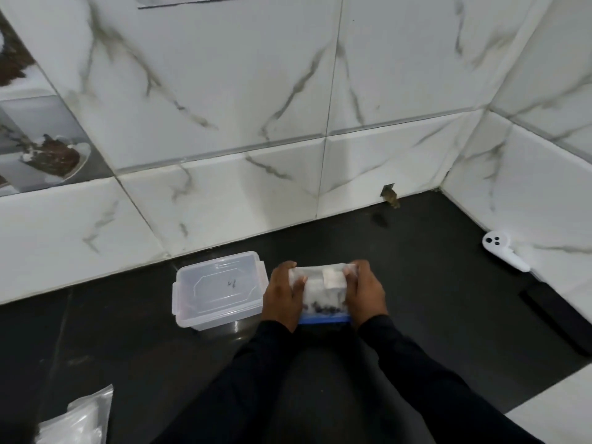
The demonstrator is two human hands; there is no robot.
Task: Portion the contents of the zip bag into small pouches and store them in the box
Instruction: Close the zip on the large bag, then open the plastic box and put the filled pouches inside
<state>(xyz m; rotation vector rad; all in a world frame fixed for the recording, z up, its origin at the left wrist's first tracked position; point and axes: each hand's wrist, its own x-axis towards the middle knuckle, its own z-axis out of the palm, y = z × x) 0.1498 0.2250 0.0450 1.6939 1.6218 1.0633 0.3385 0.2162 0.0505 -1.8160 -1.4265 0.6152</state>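
A clear zip bag with a blue zip strip along its near edge lies on the dark counter in the middle of the head view. Small dark pieces show inside it near the strip, and a pale label sits near its far end. My left hand grips the bag's left side, thumb on top. My right hand grips its right side the same way. Just left of the bag stands a clear plastic box with its clip lid on.
A pile of clear small pouches lies at the near left corner. A white handheld device rests at the right by the wall. Marble-tiled walls close the counter at the back and right.
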